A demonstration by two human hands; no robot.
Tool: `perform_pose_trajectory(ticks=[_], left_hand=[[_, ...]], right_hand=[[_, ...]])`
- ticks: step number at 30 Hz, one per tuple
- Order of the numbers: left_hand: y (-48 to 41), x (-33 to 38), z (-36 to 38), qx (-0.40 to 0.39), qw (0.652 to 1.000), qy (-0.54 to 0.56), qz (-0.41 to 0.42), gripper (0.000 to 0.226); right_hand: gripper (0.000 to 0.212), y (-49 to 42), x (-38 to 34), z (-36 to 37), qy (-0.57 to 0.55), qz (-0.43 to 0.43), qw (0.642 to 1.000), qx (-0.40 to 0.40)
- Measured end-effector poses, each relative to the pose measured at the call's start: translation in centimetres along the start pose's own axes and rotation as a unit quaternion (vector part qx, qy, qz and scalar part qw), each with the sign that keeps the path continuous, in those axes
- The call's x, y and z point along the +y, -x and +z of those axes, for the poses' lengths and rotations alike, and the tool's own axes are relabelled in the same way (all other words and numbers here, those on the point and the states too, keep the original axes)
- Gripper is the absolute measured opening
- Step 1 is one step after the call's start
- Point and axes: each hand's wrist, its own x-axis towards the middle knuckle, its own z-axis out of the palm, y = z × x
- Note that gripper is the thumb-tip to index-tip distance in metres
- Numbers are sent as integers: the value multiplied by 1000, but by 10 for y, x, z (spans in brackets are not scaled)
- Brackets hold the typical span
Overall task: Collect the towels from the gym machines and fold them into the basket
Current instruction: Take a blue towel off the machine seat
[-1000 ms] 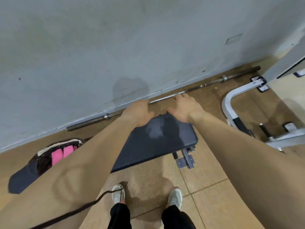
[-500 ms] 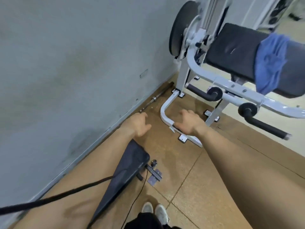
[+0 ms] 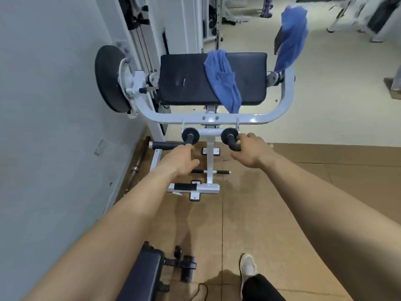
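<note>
A blue towel (image 3: 223, 80) lies draped over the black pad (image 3: 186, 79) of a white gym machine (image 3: 280, 105) straight ahead. A second blue towel (image 3: 290, 38) hangs from the machine's upright part at the right. My left hand (image 3: 181, 160) and my right hand (image 3: 251, 151) reach forward, below the pad, near the two black roller grips. Both hold nothing, with loosely bent fingers. No basket is in view.
A grey wall (image 3: 54, 105) runs along the left, with a barbell (image 3: 138, 164) on the floor at its foot. A dark bench end (image 3: 143, 274) sits at the bottom by my leg. More gym equipment (image 3: 368, 16) stands at the far right.
The view has swung right from the bench and wall to face the white machine. Both empty hands left the bench pad and now stretch toward the machine.
</note>
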Motion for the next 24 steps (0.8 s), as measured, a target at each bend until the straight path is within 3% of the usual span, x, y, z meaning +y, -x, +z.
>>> perform_pose_trajectory(ticks=[5, 14, 24], left_hand=[[-69, 56, 4, -3, 1000, -14, 26, 54], [-201, 154, 1, 13, 1000, 6, -27, 56], [-320, 178, -22, 26, 996, 8, -81, 54]], right_hand=[[60, -46, 68, -20, -11, 32, 999, 2], [60, -170, 183, -76, -16, 0, 1000, -20], [57, -301, 211, -113, -19, -55, 998, -35]])
